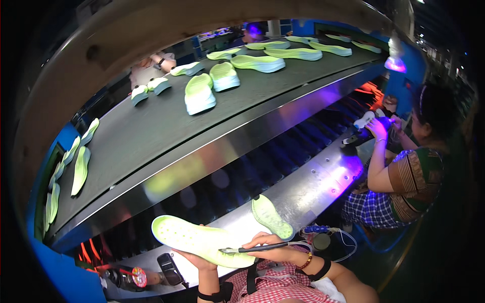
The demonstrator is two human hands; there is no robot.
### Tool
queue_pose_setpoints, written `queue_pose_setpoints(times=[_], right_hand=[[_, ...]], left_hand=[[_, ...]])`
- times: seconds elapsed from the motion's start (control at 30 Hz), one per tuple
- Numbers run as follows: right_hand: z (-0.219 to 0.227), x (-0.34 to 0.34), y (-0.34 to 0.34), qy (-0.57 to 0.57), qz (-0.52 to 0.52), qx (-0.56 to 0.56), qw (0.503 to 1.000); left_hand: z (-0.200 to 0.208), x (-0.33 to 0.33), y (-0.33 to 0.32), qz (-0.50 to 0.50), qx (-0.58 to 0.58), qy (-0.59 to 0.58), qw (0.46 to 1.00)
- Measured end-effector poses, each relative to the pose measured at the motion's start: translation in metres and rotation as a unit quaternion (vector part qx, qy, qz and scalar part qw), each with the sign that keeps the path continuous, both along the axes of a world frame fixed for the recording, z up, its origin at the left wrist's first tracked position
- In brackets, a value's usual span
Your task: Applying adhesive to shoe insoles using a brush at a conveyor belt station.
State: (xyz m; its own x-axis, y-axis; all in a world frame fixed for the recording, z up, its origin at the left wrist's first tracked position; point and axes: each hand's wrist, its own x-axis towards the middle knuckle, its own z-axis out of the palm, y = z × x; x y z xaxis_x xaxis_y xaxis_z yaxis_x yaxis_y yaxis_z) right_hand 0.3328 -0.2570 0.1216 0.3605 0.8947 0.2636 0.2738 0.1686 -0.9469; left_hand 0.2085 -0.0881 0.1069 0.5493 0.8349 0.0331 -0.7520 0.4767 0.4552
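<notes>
A pale yellow-green shoe sole [187,235] with small round dimples and a white rim lies tilted in front of me. From beneath, my left hand [196,260] grips it near the middle, most of its fingers hidden under the sole. My right hand [265,239] is closed in a pen grip round a slim black-handled brush [268,247]; its metal end touches the upper face of the sole toward the right part. A second sole [272,217], yellow-green and flat, rests on the metal bench [303,187] just beyond my right hand.
A dark conveyor belt [166,146] carries several yellow-green and white soles [257,63]. A black phone-like object [169,268] and a jar with a red-patterned lid [139,276] stand at lower left. At right, a co-worker [404,171] handles a shoe part under a purple lamp [395,63].
</notes>
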Motion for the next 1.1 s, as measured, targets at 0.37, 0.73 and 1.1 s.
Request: queue_pose_setpoints(times=[0.37,0.73,1.1], right_hand=[[0.006,-0.005,0.000,0.046,0.000,-0.057,0.997],[0.004,-0.002,0.002,0.004,-0.009,-0.025,1.000],[0.002,0.004,0.000,0.066,-0.011,-0.034,0.997]], left_hand=[[0.004,-0.001,0.001,-0.039,0.001,-0.048,0.998],[0.002,0.003,0.003,0.006,0.006,-0.085,0.996],[0.014,0.017,-0.006,0.065,0.060,0.065,0.994]])
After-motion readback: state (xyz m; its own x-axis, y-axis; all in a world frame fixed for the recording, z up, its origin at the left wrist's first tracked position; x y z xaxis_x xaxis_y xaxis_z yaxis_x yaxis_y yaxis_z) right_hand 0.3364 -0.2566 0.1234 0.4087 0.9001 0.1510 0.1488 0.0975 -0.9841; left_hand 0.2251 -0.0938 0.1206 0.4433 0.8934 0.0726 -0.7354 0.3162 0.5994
